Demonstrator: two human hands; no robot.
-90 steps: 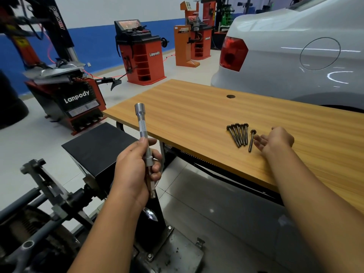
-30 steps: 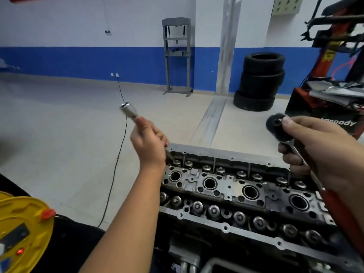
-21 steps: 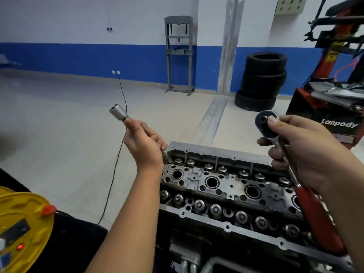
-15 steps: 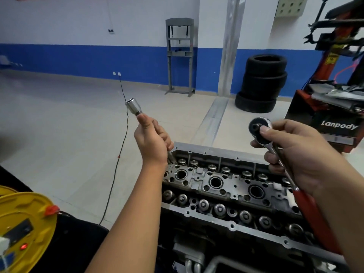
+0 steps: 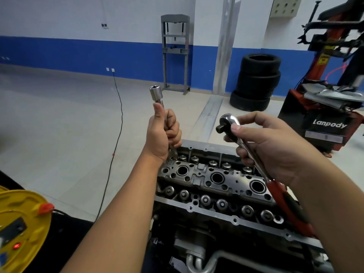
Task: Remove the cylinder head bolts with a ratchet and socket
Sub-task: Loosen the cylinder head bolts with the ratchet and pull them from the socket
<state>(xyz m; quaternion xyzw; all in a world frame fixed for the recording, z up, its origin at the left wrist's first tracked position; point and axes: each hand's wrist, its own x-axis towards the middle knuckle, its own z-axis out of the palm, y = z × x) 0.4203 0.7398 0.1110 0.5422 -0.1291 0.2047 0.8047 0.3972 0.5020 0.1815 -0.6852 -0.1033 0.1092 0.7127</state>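
At centre frame, left hand (image 5: 164, 133): grip closed round the shaft of a long extension bar with socket (image 5: 157, 96), thumb laid up along it; bar near upright, socket opening uppermost, lower end showing below the fist just above the cylinder head (image 5: 214, 186).

Right of centre, right hand (image 5: 275, 146): grip closed on the ratchet (image 5: 228, 123), thumb pressed on the chrome head, fingers wrapped round the metal shank; square drive points left toward the bar, the two apart. Red and black handle runs down toward lower right of frame, over the head's right end.

Lower centre, cylinder head: bare metal casting, valve springs in two rows, three round bores visible along its middle, grey flange with small holes along the near edge. Whether any head bolts sit in it cannot be told.

Lower left, yellow cable reel (image 5: 21, 223) with a red lamp; black cable (image 5: 116, 134) running across the floor to a wall socket.

Upper centre, grey press frame (image 5: 175, 52) against the blue-banded wall. Upper right, stack of tyres (image 5: 256, 81); far right, red tyre machine (image 5: 325, 123) marked Lanpody.
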